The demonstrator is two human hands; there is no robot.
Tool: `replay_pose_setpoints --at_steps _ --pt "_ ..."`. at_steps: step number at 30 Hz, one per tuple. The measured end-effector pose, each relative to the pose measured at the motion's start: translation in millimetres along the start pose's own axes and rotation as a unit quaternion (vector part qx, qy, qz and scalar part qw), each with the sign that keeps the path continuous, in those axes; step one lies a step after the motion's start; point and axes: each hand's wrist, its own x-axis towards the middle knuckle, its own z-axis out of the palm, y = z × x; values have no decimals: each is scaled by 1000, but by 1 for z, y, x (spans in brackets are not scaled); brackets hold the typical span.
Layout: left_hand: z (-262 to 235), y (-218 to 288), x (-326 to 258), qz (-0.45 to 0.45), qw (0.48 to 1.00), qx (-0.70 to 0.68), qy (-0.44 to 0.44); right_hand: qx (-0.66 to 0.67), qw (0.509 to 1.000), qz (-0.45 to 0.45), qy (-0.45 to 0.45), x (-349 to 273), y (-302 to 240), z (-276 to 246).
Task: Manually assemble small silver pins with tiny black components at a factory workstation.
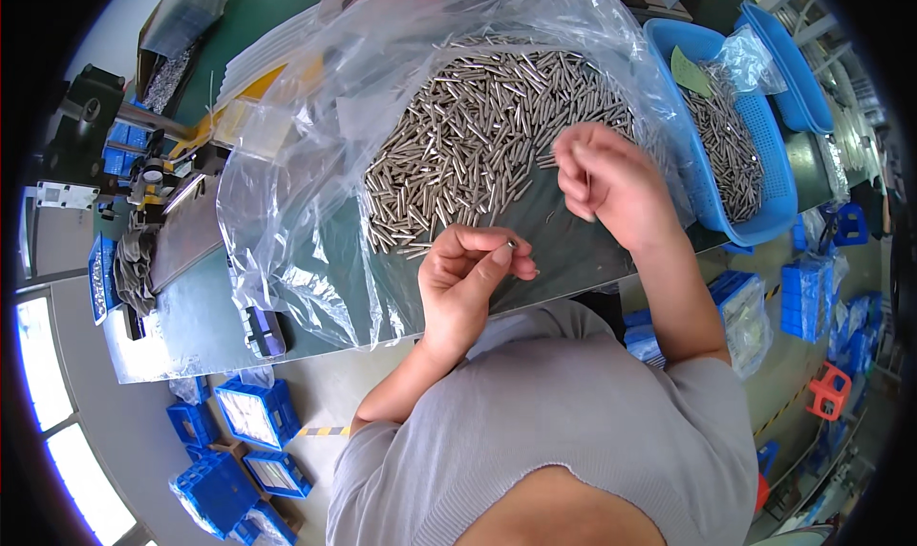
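A wide heap of small metal pins (478, 116) lies on clear plastic sheeting (315, 259) over the green table. Close to the heap's near edge, my left hand (463, 278) pinches a metal pin (511, 245) between thumb and forefinger; only its end shows. My right hand (611, 178) is over the heap's right side, fingers curled and slightly blurred. Whether it holds a pin is hidden. To the right of it stands a blue plastic basket (776, 178) with more pins and a green piece lying inside.
Another blue basket (798, 78) with a clear bag sits at the far right. Left on the table is a machine (143, 164) with metal parts. A dark purple object (263, 331) rests at the front edge. Blue crates (253, 412) and a red stool (829, 391) are on the floor.
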Motion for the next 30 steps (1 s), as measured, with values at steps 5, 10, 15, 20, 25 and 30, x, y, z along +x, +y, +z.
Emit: replay_pose_setpoints --at_steps 5,10,15,20,25,30 --pt "3 2 1 -2 1000 12 18 -603 764 -229 -7 3 19 13" --pt "0 1 2 -1 1000 -13 9 -685 696 -215 -10 2 24 14" --pt "2 3 2 -6 1000 -17 16 -776 604 -182 -12 -1 21 19" --pt "2 3 2 -6 1000 -21 15 -650 704 -286 -7 -1 17 11" --pt "2 2 2 -1 1000 3 21 -364 922 -130 9 -10 10 16" --pt "-4 0 4 51 993 -91 50 -482 848 -218 -33 -8 12 15"
